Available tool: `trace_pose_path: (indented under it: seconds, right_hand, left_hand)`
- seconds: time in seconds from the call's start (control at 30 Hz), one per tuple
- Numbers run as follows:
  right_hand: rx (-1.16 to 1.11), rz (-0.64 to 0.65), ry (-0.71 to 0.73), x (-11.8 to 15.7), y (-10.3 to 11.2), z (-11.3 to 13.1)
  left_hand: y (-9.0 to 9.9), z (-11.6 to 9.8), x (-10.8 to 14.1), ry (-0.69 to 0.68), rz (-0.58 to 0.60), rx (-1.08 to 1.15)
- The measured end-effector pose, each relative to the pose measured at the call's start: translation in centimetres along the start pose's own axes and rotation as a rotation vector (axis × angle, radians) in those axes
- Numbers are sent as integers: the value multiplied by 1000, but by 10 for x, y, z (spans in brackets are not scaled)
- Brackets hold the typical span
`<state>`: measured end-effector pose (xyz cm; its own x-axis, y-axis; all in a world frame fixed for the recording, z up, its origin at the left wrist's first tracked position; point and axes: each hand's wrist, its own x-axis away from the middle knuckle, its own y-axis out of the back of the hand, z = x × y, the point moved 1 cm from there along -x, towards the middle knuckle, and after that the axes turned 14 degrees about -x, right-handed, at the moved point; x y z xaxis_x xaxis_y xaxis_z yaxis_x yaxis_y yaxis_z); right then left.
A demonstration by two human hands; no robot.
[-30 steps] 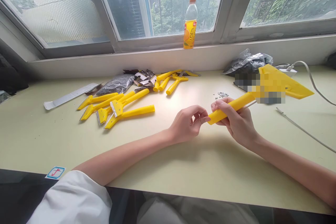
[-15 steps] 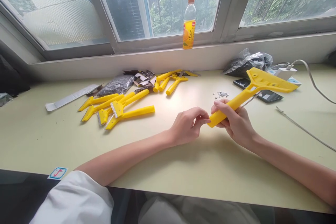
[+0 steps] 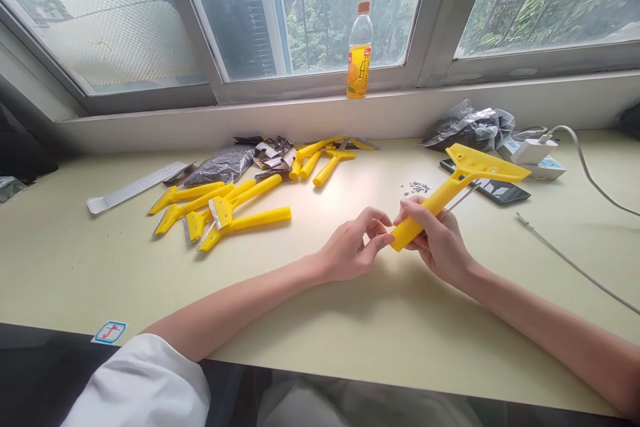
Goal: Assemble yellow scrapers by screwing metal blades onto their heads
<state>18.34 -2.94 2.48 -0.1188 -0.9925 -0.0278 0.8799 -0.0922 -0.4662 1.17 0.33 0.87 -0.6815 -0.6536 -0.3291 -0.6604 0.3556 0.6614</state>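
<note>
A yellow scraper is in my right hand, its broad head tilted up to the right. A thin metal shaft, apparently of a screwdriver, runs beneath the scraper in the same grip; its handle is hidden by my fingers. At the lower end of the scraper's handle, the curled fingers and thumb of my left hand come together. Whatever sits between them is too small or covered to make out. Just beyond my right fingertips lies a little heap of small metal screws or nuts.
Several yellow scrapers with blades lie at left, and more yellow scrapers lie farther back. Around them are a dark plastic bag and a cardboard strip. A phone, charger and cable are at right. A bottle stands on the sill.
The scraper and my right hand have shifted left and slightly down, the scraper's head lower. My left thumb and fingers have changed position at the handle end.
</note>
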Motion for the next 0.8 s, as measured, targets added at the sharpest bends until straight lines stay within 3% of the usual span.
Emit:
trace_pose_path:
  seconds: [0.2, 0.4, 0.6, 0.8]
  right_hand:
    - [55, 86, 30, 1, -1, -4]
    - [137, 139, 88, 3, -6, -6]
    - [178, 122, 179, 3, -7, -13]
    - [162, 97, 136, -4, -4, -15]
  left_hand:
    - [7, -7, 5, 0, 109, 103]
    - [3, -7, 6, 159, 146, 361]
    - [-1, -7, 9, 207, 95, 235]
    - [2, -6, 5, 213, 108, 248]
